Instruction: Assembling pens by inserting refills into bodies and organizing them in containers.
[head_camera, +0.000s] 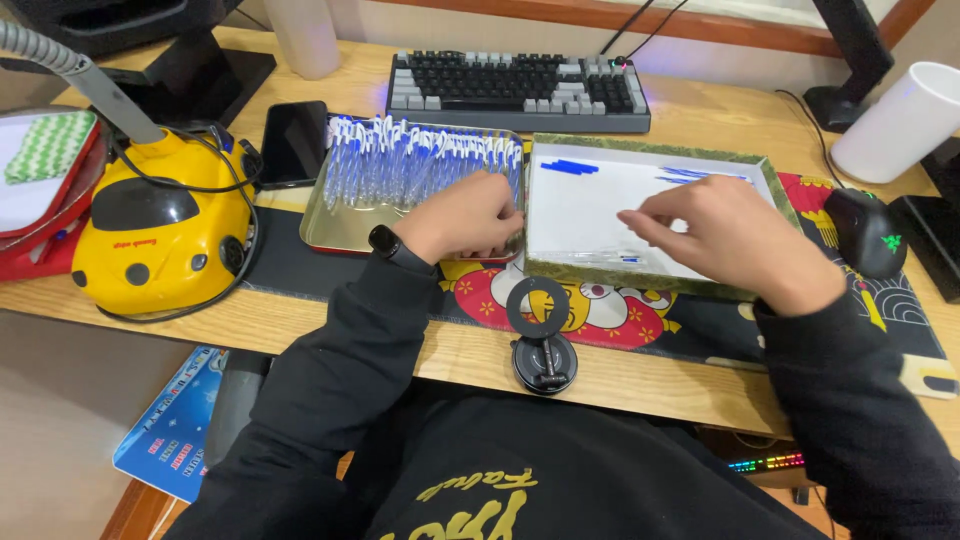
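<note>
I see the left hand resting on the near right corner of the gold metal tray, which is full of clear pens with blue caps. The fingers are curled down onto the pens, but I cannot tell if they already close on one, because the back of the hand hides the fingertips. The right hand hovers over the shallow green-rimmed box just to the right of the tray. Its fingers are pinched together, but whether something thin is between them I cannot tell.

In my judgement the step in hand is moving pens from the tray to the box, one piece at a time. The next move calls for a clean pinch on one single pen, without dragging its neighbours.

The pens in the tray lie side by side, with their long axis running near to far and the blue caps at the far side. In the box, some blue pieces at the far left lie almost left to right, and a pen near the front rim lies the same way.
</note>
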